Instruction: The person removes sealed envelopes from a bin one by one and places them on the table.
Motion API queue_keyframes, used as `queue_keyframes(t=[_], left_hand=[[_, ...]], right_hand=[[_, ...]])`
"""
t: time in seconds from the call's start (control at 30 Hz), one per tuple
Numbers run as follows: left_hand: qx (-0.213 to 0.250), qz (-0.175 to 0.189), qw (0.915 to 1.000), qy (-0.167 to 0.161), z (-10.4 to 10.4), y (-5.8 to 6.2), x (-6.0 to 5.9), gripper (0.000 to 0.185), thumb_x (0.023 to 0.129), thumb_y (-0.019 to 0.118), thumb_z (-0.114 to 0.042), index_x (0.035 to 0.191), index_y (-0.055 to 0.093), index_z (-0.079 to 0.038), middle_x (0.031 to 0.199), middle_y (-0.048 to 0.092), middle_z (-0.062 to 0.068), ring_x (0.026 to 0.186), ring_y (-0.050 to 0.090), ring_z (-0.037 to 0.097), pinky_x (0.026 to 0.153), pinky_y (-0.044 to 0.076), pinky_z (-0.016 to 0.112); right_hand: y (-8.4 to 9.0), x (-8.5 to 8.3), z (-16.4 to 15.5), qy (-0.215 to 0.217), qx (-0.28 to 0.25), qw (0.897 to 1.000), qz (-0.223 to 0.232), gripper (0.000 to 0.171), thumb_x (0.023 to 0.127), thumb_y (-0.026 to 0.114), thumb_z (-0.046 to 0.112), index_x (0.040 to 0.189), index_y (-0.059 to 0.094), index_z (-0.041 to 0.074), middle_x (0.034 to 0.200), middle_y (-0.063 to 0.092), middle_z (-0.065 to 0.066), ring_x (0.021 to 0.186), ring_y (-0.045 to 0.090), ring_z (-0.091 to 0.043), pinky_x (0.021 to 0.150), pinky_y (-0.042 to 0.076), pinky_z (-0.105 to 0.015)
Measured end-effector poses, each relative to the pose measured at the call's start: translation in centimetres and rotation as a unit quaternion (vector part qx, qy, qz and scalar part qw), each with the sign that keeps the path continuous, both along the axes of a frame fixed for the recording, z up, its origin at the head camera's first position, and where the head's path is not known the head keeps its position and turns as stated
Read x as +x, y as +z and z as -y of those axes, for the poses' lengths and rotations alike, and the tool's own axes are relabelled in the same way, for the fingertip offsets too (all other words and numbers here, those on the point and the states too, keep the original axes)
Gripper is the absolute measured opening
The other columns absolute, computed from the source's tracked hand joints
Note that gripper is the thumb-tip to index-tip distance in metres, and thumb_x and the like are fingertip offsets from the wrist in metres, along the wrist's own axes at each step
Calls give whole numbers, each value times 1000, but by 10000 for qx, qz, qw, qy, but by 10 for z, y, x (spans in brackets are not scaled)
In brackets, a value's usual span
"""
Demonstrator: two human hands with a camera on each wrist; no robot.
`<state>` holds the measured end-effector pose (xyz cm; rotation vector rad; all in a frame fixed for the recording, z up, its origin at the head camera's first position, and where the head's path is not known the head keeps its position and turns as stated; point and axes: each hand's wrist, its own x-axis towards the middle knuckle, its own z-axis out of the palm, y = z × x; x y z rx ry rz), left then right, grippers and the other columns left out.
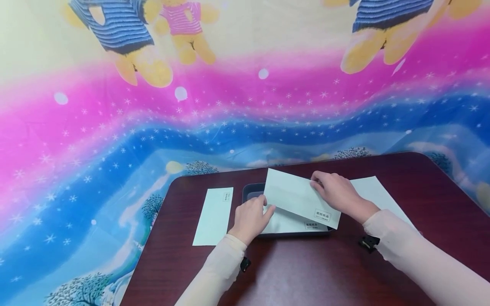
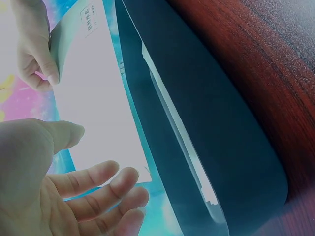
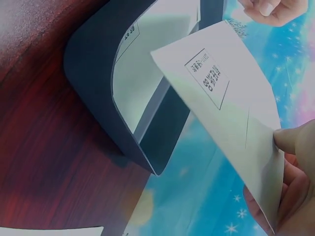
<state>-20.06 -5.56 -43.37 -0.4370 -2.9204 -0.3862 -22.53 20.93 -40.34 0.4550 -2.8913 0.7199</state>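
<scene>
Between thumb and fingers my right hand pinches the far edge of a white envelope near its right end. The envelope is tilted above a dark tray and bears a small printed box at its near right corner. My left hand is by the envelope's left end; the left wrist view shows its thumb and fingers apart and loosely bent, gripping nothing. Inside the tray lies another envelope with a similar printed box, partly covered by the raised one.
A further envelope lies on the dark red table, left of the tray. White paper lies to the right, partly hidden by my right arm. Behind the table hangs a colourful printed cloth.
</scene>
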Motion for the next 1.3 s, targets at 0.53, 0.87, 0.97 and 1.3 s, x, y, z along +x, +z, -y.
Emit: queue_keyframes(t=[0.53,0.87,0.97,1.3], left_hand=[[0,138,9999,-28,-5,-3,3,33,98,61,-46,106,69,-15,80,68,-1,66,61,12,57,48,29],[9,42,10000,-81,-9,-3,4,31,98,62,-45,103,70,-16,80,69,-1,66,62,12,57,50,29],[31,9,9999,-110,-13,-2,4,30,98,63,-45,102,70,-16,79,69,-1,65,62,12,57,49,29],[50,31,9999,-151,-25,0,3,30,98,62,-45,103,69,-16,81,70,-2,65,60,12,58,49,29]], right_hand=[[0,12,-15,-221,-108,9996,-144,13,103,56,18,106,67,11,71,62,0,57,45,-14,54,34,-30],[-1,17,-27,-357,-203,9989,-224,13,103,56,17,107,66,10,76,66,-3,58,48,-15,54,35,-31],[-3,18,-31,-375,-264,9987,-213,14,103,56,17,108,66,8,79,68,-5,59,48,-15,54,36,-31],[-10,21,-42,-589,-409,9972,-214,14,103,56,17,108,65,7,79,68,-7,56,47,-15,53,35,-31]])
